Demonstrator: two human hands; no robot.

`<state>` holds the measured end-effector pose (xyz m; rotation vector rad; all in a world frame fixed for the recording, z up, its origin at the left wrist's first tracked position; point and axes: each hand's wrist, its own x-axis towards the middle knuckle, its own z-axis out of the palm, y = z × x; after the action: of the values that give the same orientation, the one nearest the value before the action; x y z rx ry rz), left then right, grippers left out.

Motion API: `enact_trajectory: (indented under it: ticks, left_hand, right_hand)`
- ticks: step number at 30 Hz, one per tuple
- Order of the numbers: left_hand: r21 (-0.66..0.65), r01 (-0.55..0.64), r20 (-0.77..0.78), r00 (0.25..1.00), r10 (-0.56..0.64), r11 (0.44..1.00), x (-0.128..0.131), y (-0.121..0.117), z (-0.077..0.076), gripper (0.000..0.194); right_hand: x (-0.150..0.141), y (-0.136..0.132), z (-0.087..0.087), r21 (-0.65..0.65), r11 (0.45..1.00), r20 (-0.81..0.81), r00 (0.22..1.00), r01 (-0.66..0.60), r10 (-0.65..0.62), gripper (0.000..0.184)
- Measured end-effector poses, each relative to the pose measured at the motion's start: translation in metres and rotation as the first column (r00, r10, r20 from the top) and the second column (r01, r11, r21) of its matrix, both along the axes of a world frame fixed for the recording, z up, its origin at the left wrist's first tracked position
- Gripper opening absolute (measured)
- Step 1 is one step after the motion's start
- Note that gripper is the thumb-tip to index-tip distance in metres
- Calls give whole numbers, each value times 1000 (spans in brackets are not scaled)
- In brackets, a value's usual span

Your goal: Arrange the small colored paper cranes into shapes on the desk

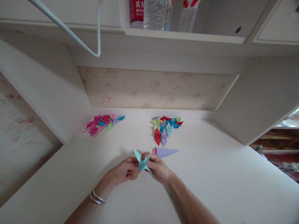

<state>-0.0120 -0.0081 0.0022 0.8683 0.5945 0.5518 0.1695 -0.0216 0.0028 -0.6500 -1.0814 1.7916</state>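
A light teal folded paper piece, with pointed flaps like an origami crane, is held between my two hands above the white desk. My left hand pinches its left side with curled fingers. From the right, my right hand grips the other side, thumb and fingers closed on the paper. Parts of the paper are hidden behind the fingers. Just beyond my right hand lies a lilac folded paper, with a pink paper showing at its left end.
At the back left is a heap of pink, red, blue and green folded papers. Another multicoloured heap of folded papers lies at the back middle. Overhead, a shelf holds clear bottles, and a white cable hangs down.
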Motion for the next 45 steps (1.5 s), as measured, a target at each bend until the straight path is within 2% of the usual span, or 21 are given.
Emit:
enact_trajectory:
  ticks: [2, 5, 8, 11, 13, 16, 22, 25, 30, 34, 37, 40, 43, 45]
  left_hand:
    - [36, -40, -44, 998, 42, 999, 1, 2, 1, 15]
    - [111, -184, -121, 973, 197, 977, 1, 7, 1, 14]
    - [234, -358, -185, 896, 403, 904, 1, 12, 1, 23]
    - [359, -454, -220, 808, 547, 815, 3, 14, 2, 30]
    - [445, -439, -241, 781, 576, 781, 5, 12, 4, 35]
    - [547, -360, -261, 784, 563, 755, 8, 9, 6, 40]
    - [638, -236, -312, 791, 527, 733, 9, 10, 4, 35]
    - [665, -231, -342, 752, 564, 710, 8, 12, 3, 34]
    - [744, -287, -326, 632, 703, 604, 5, 13, 3, 36]
    - [703, -387, -359, 531, 768, 596, -1, 17, 6, 49]
    - [736, -378, -339, 513, 789, 562, 8, 25, 17, 50]
    - [776, -268, -328, 602, 728, 571, 39, 35, 32, 41]
    - [807, -69, -368, 718, 591, 587, 86, 44, 42, 32]
    - [845, 77, -403, 742, 535, 530, 118, 51, 44, 28]
  right_hand:
    - [0, 3, -1, -34, 998, 8, 999, 52, -51, 28]
    - [2, 11, -5, -89, 968, 59, 971, 235, -231, 30]
    - [6, 18, -10, -70, 921, 187, 912, 383, -366, 32]
    - [9, 19, -12, 28, 913, 296, 869, 406, -396, 33]
    - [9, 18, -13, 85, 911, 329, 852, 403, -407, 32]
    - [7, 17, -13, 136, 910, 357, 838, 391, -413, 32]
    - [6, 18, -20, 170, 905, 376, 824, 389, -424, 32]
    - [6, 18, -23, 198, 900, 393, 810, 389, -436, 30]
    - [4, 21, -26, 215, 883, 399, 788, 417, -469, 27]
    - [3, 21, -27, 256, 909, 485, 770, 330, -416, 24]
    - [2, 17, -27, 341, 917, 585, 717, 207, -380, 20]
    - [0, 11, -26, 455, 887, 691, 596, 80, -408, 22]
    - [0, 7, -24, 524, 850, 792, 400, -55, -462, 24]
    - [1, 5, -22, 548, 823, 820, 291, -150, -493, 27]
